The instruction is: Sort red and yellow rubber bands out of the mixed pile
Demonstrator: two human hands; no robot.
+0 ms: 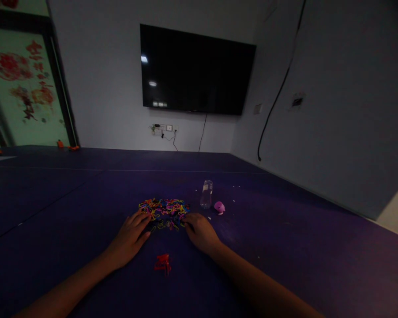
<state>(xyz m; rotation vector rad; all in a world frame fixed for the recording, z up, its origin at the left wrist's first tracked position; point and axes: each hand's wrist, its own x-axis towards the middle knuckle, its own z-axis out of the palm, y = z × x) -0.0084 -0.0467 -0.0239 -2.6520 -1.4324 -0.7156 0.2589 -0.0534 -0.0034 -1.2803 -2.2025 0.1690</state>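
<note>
A spread pile of small multicoloured clips (167, 207) lies on the purple surface. My left hand (130, 233) rests at the pile's left edge, its fingers apart and fingertips touching the clips. At the right edge is my right hand (200, 230), its fingers bent down and pressed together at the clips; whatever is between them is too small to make out. Nearer to me, between my forearms, sits a small group of red clips (163, 263). A clear bottle (206, 195) stands uncapped behind my right hand, with a pink cap (219, 207) beside it.
White scraps dot the purple floor (285, 238) around the bottle. Against the far wall hang a black television (197, 70) and loose cables. A decorated glass door (27, 88) is at the left, with orange objects (73, 148) near its foot.
</note>
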